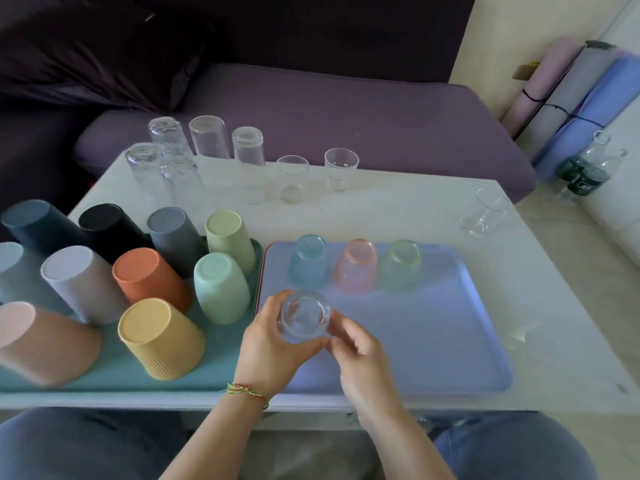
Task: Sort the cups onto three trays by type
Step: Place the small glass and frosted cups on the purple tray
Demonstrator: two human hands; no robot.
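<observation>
So the small clear glass cup (pixel 304 315) is upside down, base up, held just above the front-left part of the pale blue plastic tray (pixel 433 341), which sits on the white desk (pixel 398 209). The left hand (pixel 273 344) has its grip wrapped round the cup's left side with the fingers curled. The right hand (pixel 360 355) has a narrower grip, fingertips pinching the right side low down, though that hand's a bit blurry. My guess on handling: stiff glass, light enough, but smooth and slippery. It'd probably chip if knocked against its neighbours, so I'd hold it round the wall rather than by the rim and set it down gently. Behind it on the same tray, three frosted translucent cups stand inverted in a close row: a blue tinted cup (pixel 309 261), a pink tinted cup (pixel 356 266) and a green tinted cup (pixel 400 266). To the left, the teal tray (pixel 114 372) is packed with matte opaque tumblers in muted colours. The yellow matte tumbler (pixel 161 341) has fine ribs near its mouth, and that lot looks grippier and less breakable. At the back of the desk are tall clear glasses (pixel 209 136), inverted, and two small clear tumblers (pixel 341 169) standing upright. One more clear tumbler (pixel 486 213) lies on its side near the right edge, and none of these is on a tray yet.
</observation>
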